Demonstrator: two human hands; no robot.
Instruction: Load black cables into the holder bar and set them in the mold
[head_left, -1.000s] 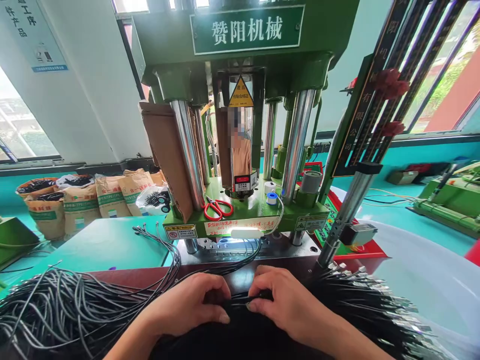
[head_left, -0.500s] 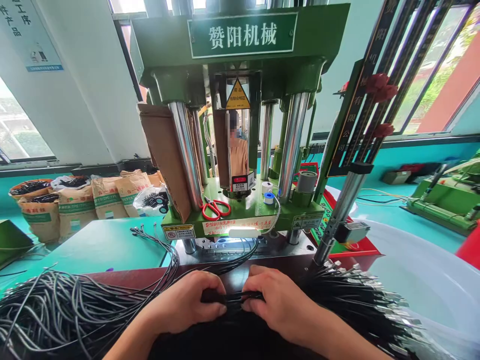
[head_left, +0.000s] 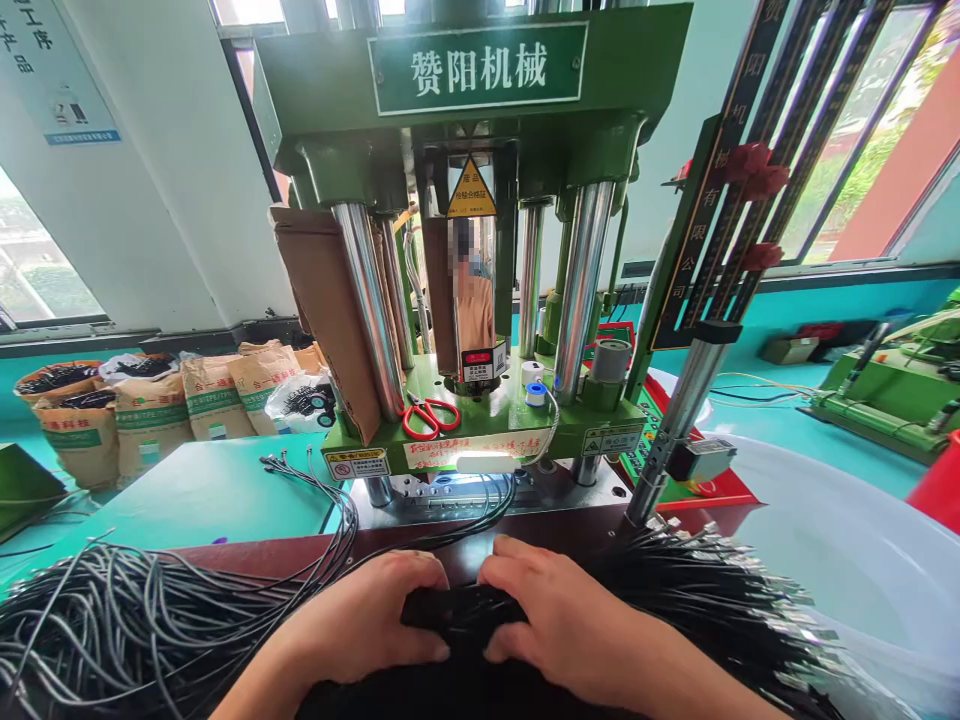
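My left hand (head_left: 371, 615) and my right hand (head_left: 547, 610) sit side by side at the bottom centre, both curled around a thick bundle of black cables (head_left: 461, 610) between them. The bundle lies in front of a green press machine (head_left: 480, 250). Loose black cables (head_left: 135, 620) fan out to the left. To the right, more cables with metal tips (head_left: 720, 590) spread out. A few cables run under the press into its metal die plate (head_left: 457, 490).
Red scissors (head_left: 427, 415) and small tape rolls (head_left: 534, 385) lie on the press's green base. A white tub (head_left: 847, 550) stands at the right. Brown sacks (head_left: 150, 410) line the wall at the left. A person stands behind the machine.
Both hands have closed in on the bundle and gathered it thicker between them; the view has shifted slightly.
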